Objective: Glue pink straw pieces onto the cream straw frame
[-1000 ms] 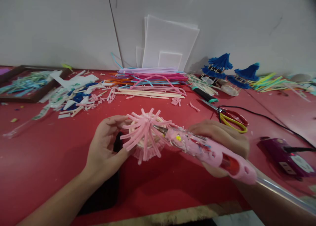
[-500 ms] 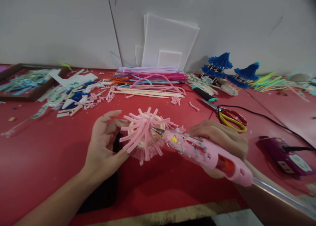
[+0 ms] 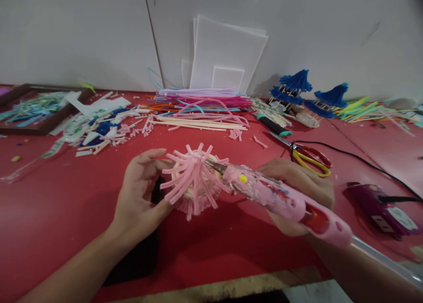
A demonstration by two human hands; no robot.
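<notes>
My left hand (image 3: 142,188) is closed on the left side of a small pink craft model (image 3: 194,175), a round piece with pink pipe-cleaner strips fanning out from its top centre over a pale ring. In my right hand (image 3: 297,188) is a pink hot glue gun (image 3: 280,201), its body smeared with glue and a clear glue stick (image 3: 383,254) poking out of the back. The metal nozzle meets or nearly meets the strips close to the model's top. Most of my right fingers are hidden behind the gun.
Pipe cleaners (image 3: 201,102) and wooden sticks (image 3: 198,124) lie at the back. Two blue-roofed models (image 3: 294,87) stand back right, near scissors (image 3: 310,159). A purple power strip (image 3: 383,210) sits right, scraps (image 3: 102,126) and a brown frame (image 3: 39,129) left.
The glue gun and my right hand have shifted slightly right, with the nozzle moving a little up toward the model's top. My left hand and the model stay almost in place.
</notes>
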